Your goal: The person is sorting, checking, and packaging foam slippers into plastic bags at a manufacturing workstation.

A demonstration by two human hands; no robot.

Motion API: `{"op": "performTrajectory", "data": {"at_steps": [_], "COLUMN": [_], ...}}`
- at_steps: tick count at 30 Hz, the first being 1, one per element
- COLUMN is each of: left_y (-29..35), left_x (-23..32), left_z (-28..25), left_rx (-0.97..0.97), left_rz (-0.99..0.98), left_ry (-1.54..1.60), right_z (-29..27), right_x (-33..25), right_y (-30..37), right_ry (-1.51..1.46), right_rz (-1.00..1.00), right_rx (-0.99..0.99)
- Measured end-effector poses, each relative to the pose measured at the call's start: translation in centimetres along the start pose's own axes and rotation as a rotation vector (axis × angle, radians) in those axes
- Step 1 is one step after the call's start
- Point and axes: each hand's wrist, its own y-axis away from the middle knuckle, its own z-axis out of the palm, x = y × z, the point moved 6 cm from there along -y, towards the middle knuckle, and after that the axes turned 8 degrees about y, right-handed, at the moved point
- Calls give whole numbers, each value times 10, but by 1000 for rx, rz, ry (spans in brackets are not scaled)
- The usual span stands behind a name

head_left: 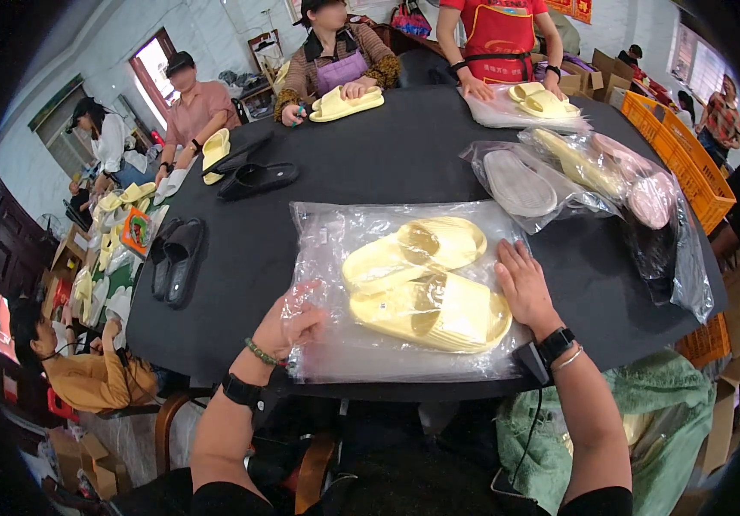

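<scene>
A pair of pale yellow slide slippers (465, 311) lies in a clear plastic bag (323, 232) on the black table in front of me. My left hand (294, 320) is at the bag's left edge, fingers curled on the film, which partly covers the fingertips. On the other side, my right hand (523, 282) rests flat with its fingers stretched out, against the bag's right edge beside the slippers. More layers of clear plastic show beneath the bag.
Bagged grey slippers (518, 183) and pink slippers (648, 196) lie at the right. Black slippers (182, 258) sit at the left. Across the table (387, 163), co-workers handle yellow slippers (346, 103). An orange crate (680, 159) and a green sack (637, 413) stand beside the table.
</scene>
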Motion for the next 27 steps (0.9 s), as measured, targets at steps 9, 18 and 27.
{"op": "performTrajectory", "data": {"at_steps": [9, 18, 27], "left_y": [14, -101, -161], "left_x": [-7, 41, 17], "left_z": [-9, -11, -50], "left_rx": [4, -12, 171], "left_rz": [-31, 228, 250], "left_ry": [-198, -514, -1015], "right_z": [0, 3, -4], "right_x": [-3, 18, -19], "right_y": [-3, -1, -2], "right_ry": [22, 91, 2], "right_rz": [-24, -22, -25], "right_rx": [20, 4, -10]}}
